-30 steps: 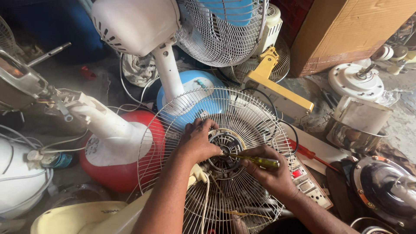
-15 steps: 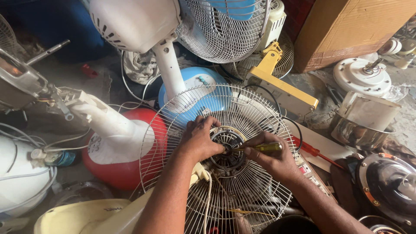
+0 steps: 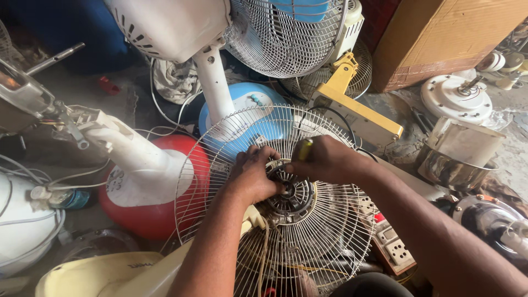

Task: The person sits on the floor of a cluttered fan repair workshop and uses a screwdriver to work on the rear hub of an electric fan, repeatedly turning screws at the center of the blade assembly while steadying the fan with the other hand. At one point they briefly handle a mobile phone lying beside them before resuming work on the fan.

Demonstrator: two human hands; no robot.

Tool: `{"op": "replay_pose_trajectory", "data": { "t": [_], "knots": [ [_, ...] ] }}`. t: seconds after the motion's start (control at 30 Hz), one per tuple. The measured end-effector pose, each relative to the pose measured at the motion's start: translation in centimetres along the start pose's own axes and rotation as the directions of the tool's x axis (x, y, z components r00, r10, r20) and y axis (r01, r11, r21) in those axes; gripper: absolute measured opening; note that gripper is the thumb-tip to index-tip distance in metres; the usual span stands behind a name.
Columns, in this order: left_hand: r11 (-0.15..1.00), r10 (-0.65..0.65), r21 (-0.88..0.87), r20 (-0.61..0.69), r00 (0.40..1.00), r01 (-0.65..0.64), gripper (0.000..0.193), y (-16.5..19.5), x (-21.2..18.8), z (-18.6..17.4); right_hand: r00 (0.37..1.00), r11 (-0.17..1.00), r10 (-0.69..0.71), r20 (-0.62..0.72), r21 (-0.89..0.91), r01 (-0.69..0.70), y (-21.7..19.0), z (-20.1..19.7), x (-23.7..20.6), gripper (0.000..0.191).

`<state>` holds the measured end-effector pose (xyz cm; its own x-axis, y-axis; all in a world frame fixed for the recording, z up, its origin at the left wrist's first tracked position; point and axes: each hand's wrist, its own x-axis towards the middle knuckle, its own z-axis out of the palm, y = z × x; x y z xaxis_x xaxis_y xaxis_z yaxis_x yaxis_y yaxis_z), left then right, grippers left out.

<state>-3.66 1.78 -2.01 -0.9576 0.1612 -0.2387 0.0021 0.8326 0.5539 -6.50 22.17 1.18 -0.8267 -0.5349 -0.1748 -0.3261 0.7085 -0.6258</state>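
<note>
A round white wire fan guard (image 3: 335,236) lies in front of me with a dark motor hub (image 3: 294,195) at its middle. My left hand (image 3: 253,173) rests on the hub's left rim, fingers curled against it. My right hand (image 3: 324,159) grips a yellow-handled screwdriver (image 3: 304,148), held upright with its tip hidden down at the hub. Both hands meet over the top edge of the hub.
Fan bodies crowd around: a red and white base (image 3: 148,192) at left, a blue base (image 3: 247,104) behind, a white fan head (image 3: 286,33) above. A yellow bracket (image 3: 357,107), a cardboard box (image 3: 451,38), metal motor housings (image 3: 456,148) and a white switch board (image 3: 393,245) lie right.
The right hand has swung the screwdriver from lying sideways across the guard to standing upright at the hub. The left hand has slid closer to the hub's top.
</note>
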Motion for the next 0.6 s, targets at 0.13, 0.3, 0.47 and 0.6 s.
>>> {"op": "replay_pose_trajectory", "data": {
  "t": [0.13, 0.3, 0.47, 0.6],
  "knots": [
    [0.999, 0.027, 0.032, 0.002, 1.0, -0.027, 0.081, -1.0, 0.7, 0.6, 0.996, 0.962, -0.037, 0.084, -0.266, 0.059, -2.9, -0.4, 1.8, 0.038],
    [0.943, 0.221, 0.243, 0.047, 0.974, -0.226, 0.073, -2.3, 2.2, 1.7, 0.977, 0.906, -0.186, 0.106, -0.366, 0.213, -5.3, 1.1, 2.4, 0.026],
    [0.968, 0.204, 0.144, 0.01, 0.979, -0.204, 0.071, -2.5, 2.2, 1.9, 0.959, 0.9, -0.264, 0.098, -0.333, 0.282, -5.3, 1.1, 2.6, 0.023],
    [0.996, 0.07, -0.058, -0.052, 0.996, -0.073, 0.067, -1.9, 1.5, 1.0, 0.999, 0.992, 0.032, 0.026, -0.124, -0.028, -2.7, -0.8, 0.6, 0.035]
  ]
}}
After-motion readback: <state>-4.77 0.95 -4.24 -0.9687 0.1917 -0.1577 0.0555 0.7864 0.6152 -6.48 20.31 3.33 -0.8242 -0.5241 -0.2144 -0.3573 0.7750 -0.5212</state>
